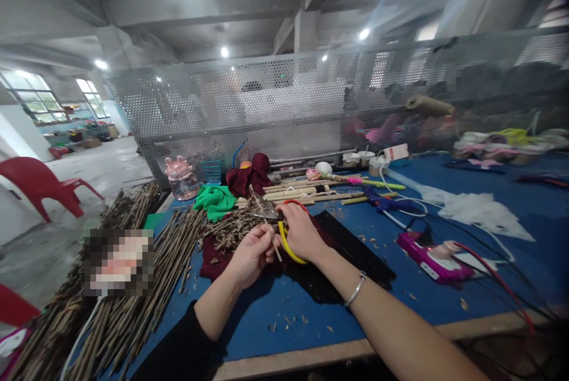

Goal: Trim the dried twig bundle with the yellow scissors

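Nearest you is the pale edge (284, 364) of the blue tabletop (249, 336), with small brown scraps scattered on the blue just beyond it. Your left hand (246, 253) has its thumb and fingers closed in a pinch on a thin dry stem (276, 243), which slants up past the fingertips. Your right hand (302, 233) is wrapped around the scissors (284, 242); their yellow and red handle loops stand apart, and the metal blades point across to the stem, just above your left fingertips. Whether the blades are parted, you cannot tell from here.

The step in hand looks like snipping at that stem. Any squeeze of the handles calls for a steady pinch, with your left fingertips kept out of the blades' path.

Under and around your hands lie a dark red cloth (211, 258) and a black cloth (355, 250), with a heap of dry twigs (231, 228) on the red one. Long brown stems (155, 274) lie in a bundle to your left; a purple power strip (431, 259) sits to your right. Farther back are a green cloth (216, 202), a blue glue gun (386, 200) and a perforated metal screen (191, 108).
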Demonstrator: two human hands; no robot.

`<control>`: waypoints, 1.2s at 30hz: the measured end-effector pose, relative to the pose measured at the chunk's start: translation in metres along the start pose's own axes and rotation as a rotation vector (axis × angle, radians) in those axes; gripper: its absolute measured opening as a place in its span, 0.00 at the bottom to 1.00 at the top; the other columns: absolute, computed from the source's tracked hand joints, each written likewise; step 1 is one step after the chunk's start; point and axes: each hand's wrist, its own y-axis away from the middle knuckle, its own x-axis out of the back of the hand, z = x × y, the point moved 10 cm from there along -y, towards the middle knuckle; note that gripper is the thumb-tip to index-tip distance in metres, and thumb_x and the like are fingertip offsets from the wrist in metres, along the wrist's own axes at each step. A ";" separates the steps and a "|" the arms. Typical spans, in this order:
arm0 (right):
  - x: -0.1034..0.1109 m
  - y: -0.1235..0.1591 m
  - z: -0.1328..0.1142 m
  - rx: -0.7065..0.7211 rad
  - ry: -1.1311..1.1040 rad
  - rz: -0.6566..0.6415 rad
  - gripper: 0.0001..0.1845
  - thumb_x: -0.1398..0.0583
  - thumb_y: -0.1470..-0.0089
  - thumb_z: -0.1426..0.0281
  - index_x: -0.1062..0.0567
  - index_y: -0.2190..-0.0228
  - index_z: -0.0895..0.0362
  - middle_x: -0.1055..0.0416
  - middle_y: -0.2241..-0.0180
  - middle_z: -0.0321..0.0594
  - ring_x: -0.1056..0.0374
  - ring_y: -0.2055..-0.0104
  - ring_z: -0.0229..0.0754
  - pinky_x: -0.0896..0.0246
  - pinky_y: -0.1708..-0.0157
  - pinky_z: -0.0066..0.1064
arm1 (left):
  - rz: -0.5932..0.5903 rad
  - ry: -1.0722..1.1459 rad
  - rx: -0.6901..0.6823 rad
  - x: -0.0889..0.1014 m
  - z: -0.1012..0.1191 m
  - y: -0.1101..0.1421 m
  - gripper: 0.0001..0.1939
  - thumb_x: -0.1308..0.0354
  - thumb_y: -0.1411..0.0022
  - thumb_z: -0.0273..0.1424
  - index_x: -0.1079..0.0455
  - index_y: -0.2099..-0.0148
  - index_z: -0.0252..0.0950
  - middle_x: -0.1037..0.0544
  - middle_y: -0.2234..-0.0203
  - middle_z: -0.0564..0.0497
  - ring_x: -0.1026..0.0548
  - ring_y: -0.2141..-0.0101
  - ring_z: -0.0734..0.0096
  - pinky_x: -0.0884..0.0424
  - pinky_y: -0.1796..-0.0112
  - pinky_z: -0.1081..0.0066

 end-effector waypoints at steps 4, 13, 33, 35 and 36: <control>0.005 -0.002 -0.002 0.023 -0.030 0.038 0.21 0.44 0.57 0.74 0.34 0.57 0.58 0.36 0.62 0.45 0.41 0.60 0.46 0.44 0.58 0.36 | -0.084 -0.044 0.053 -0.006 -0.011 0.000 0.14 0.41 0.47 0.37 0.38 0.65 0.33 0.32 0.78 0.54 0.44 0.83 0.86 0.47 0.80 0.80; 0.003 -0.001 0.010 -0.061 0.043 0.021 0.17 0.45 0.54 0.76 0.32 0.60 0.54 0.31 0.64 0.40 0.37 0.62 0.41 0.43 0.62 0.29 | 0.086 -0.171 0.051 0.010 -0.008 0.000 0.15 0.40 0.49 0.38 0.39 0.65 0.34 0.31 0.77 0.54 0.34 0.80 0.83 0.38 0.80 0.82; -0.018 0.000 0.022 -0.066 -0.103 -0.178 0.27 0.36 0.61 0.64 0.34 0.57 0.55 0.33 0.58 0.43 0.36 0.58 0.43 0.42 0.58 0.34 | 0.483 -0.051 -0.242 0.065 0.034 0.001 0.15 0.36 0.55 0.27 0.37 0.64 0.34 0.27 0.72 0.52 0.25 0.69 0.76 0.30 0.69 0.80; -0.022 0.001 0.021 -0.033 -0.107 -0.200 0.26 0.36 0.61 0.66 0.33 0.57 0.56 0.33 0.57 0.44 0.36 0.56 0.44 0.43 0.56 0.35 | 0.473 -0.014 -0.184 0.065 0.030 0.001 0.14 0.36 0.55 0.27 0.37 0.66 0.34 0.27 0.73 0.52 0.25 0.70 0.77 0.30 0.73 0.82; -0.023 0.001 0.020 -0.021 -0.103 -0.200 0.26 0.36 0.60 0.66 0.33 0.57 0.56 0.33 0.57 0.44 0.37 0.56 0.44 0.43 0.55 0.35 | 0.463 0.001 -0.156 0.064 0.028 0.001 0.14 0.36 0.55 0.27 0.36 0.66 0.33 0.27 0.73 0.52 0.25 0.71 0.77 0.31 0.74 0.82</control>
